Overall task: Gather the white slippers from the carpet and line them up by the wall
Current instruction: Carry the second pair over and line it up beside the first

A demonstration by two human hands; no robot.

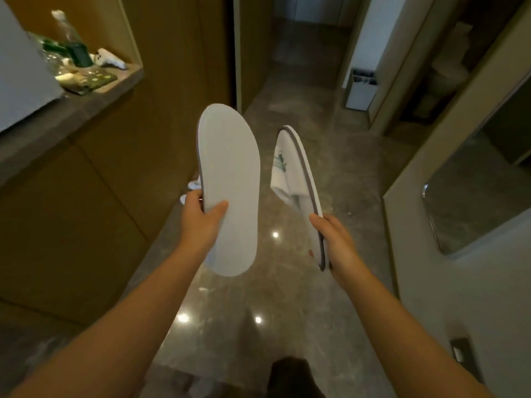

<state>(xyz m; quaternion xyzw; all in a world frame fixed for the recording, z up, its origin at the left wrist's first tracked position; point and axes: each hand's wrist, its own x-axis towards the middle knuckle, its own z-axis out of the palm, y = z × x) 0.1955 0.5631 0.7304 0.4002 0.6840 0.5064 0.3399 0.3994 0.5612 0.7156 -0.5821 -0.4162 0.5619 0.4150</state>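
My left hand (198, 222) grips a white slipper (230, 179) by its edge, sole turned toward me, toe pointing up and away. My right hand (334, 239) holds a second white slipper (296, 179) by its heel end; it is tilted on its side, showing a grey rim and a green logo on the upper. Both are held in the air above a glossy stone floor. More white slippers (191, 191) lie on the floor by the wooden wall at the left, mostly hidden behind my left hand.
Wooden cabinets (94, 214) run along the left, with a stone counter (86, 107) holding bottles and packets. A hallway leads ahead past a white bin (360, 90). A pale wall with a mirror (471, 193) stands at the right. A dark shoe (293, 377) shows at the bottom.
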